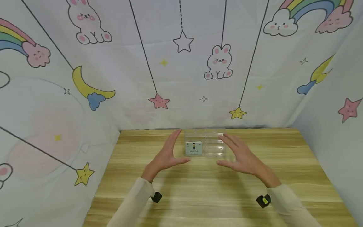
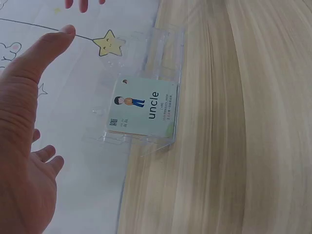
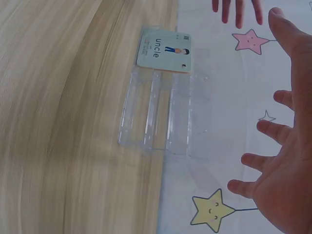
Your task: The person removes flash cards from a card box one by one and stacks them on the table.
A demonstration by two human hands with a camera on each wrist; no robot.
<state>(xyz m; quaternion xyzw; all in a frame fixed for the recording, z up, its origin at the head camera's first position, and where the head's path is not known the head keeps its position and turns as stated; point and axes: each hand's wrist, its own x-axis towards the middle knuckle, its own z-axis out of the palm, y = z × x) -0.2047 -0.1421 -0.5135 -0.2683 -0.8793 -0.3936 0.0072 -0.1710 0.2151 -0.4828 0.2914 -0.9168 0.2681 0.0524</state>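
A clear plastic tiered rack (image 1: 215,142) stands on the wooden table near its back edge. Pale green cards (image 1: 193,148) sit in its front left part, the foremost printed with "uncle" and a small figure. To the left of the rack, my left hand (image 1: 167,154) is held with fingers extended and thumb spread, holding nothing. My right hand (image 1: 242,156) mirrors it on the other side, its fingertips overlapping the rack's right edge in the head view. In the right wrist view the rack's right part (image 3: 156,112) shows bare sloping tiers.
The wooden table (image 1: 198,195) ends at the back against a white cloth (image 1: 187,78) printed with rabbits, stars and rainbows. More of this cloth hangs on the left and right sides. Dark wrist devices (image 1: 156,197) are worn at both sleeves.
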